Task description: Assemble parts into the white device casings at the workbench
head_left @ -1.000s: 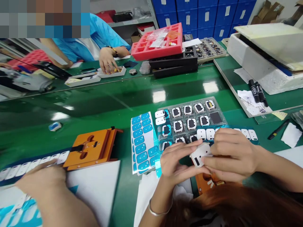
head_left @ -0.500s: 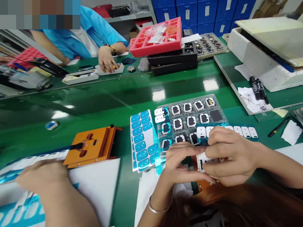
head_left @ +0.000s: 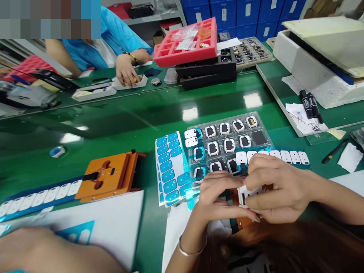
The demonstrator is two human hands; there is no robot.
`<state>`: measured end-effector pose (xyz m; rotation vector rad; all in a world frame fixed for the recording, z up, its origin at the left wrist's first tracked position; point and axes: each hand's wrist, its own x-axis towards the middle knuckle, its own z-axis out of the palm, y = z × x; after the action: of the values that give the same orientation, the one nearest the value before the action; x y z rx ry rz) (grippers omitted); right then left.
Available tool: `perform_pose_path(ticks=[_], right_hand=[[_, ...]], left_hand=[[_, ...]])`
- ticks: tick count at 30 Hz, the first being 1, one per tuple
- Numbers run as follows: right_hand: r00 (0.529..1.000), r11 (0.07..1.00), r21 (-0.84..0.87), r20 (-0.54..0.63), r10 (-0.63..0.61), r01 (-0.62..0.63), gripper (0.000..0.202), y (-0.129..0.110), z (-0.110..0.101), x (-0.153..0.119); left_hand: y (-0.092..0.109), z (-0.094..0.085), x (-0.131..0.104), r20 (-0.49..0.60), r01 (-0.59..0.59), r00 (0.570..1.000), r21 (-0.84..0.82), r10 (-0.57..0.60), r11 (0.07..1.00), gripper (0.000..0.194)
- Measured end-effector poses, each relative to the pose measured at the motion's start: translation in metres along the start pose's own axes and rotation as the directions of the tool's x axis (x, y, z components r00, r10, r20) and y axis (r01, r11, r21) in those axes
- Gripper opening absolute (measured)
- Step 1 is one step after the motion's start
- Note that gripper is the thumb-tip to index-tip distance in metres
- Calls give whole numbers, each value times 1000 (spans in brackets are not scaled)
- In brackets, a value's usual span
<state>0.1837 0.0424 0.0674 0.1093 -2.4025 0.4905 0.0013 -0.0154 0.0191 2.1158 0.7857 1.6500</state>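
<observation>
My right hand point(head_left: 27, 248) is low at the left edge, blurred, its forearm coming in from the bottom. Its fingers are cut off or smeared, so what they hold does not show. It is over a white sheet point(head_left: 116, 222), close to a piece of blue film point(head_left: 83, 232). Beyond it, a blue strip with several white rounded labels point(head_left: 51, 194) runs up to an orange fixture point(head_left: 98, 170), whose top plate has a dark cut-out. My left hand is not in view.
At right, a co-worker's hands point(head_left: 273, 189) hold a small white part point(head_left: 243, 195) beside a clear tray point(head_left: 222, 121) of white-framed parts and a blue sticker sheet point(head_left: 170, 167). Across the bench, another person's hand point(head_left: 126, 72) is in a white box. A pink foam tray point(head_left: 186, 43) is stacked behind.
My right hand has moved down and to the left, off the strip of white labels, which now shows along its length. The co-worker's hands have hardly shifted.
</observation>
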Motion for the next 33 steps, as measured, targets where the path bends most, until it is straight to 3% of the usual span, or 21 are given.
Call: perform_pose_path(ticks=[5,11,16,33], right_hand=[[1000,1000,-17,-3,12,-12,19,-1,1,0],[987,993,-122,-158,-18,-1,12,-3,4,1],[992,992,-126,-126,-22,6,14,-5,6,0],[994,986,-169,-105,-4,-14,11,-10,8,1]], left_hand=[[1,0,0,0,13,1000,-4,-13,1000,44],[-3,-2,-4,-166,-31,985,85,45,996,47],[-5,-2,-11,-211,-16,977,126,43,992,48],[-8,-4,-16,-208,-46,975,162,80,986,49]])
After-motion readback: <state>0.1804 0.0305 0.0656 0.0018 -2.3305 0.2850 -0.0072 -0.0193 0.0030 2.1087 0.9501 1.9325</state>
